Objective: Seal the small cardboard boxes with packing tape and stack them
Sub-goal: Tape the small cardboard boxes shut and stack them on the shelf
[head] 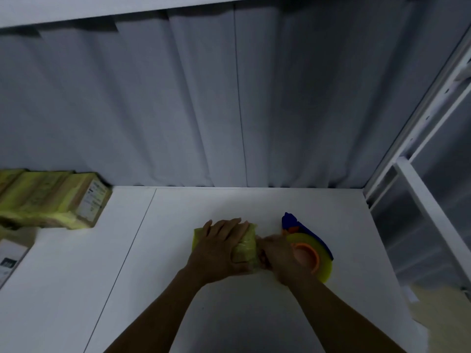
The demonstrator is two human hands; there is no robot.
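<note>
Forearms (178, 309) – two, bare, entering from the near edge and meeting at mid-table.

Item 1, small box (246, 247): sits on the white table (178, 212), right of centre and on the near half. Its faces are already wrapped in yellowish tape, and most of it is covered by the hands.

Item 2, left hand (221, 245): laid flat across the top of the box with fingers straight and pointing far-right. It presses down rather than clasping.

Item 3, right hand (276, 256): blurred, at the right end of the box, fingers curled about the tape dispenser (313, 244). The dispenser has a blue body, an orange hub and a yellow-tinted roll, and sits just right of the box.

Step in hand, by judgement: laying or cutting a strip at the right end of the box. To do it well:
- Press the box firmly so it does not slide with the pull.
- Draw the tape taut and low along the surface.
- Tilt the blade to sever cleanly, then rub the loose end flat over the edge. A slack strip would wrinkle or lift.

Item 4, stack of taped boxes (51, 200): at the far left of the table, well apart from the hands – the likely destination.

Item 5, labelled box (11, 253): at the left edge, nearer than the stack and partly out of view.

Surroundings: a grey curtain (204, 98) hangs behind the table, and a white frame (420, 200) stands at the right.
</note>
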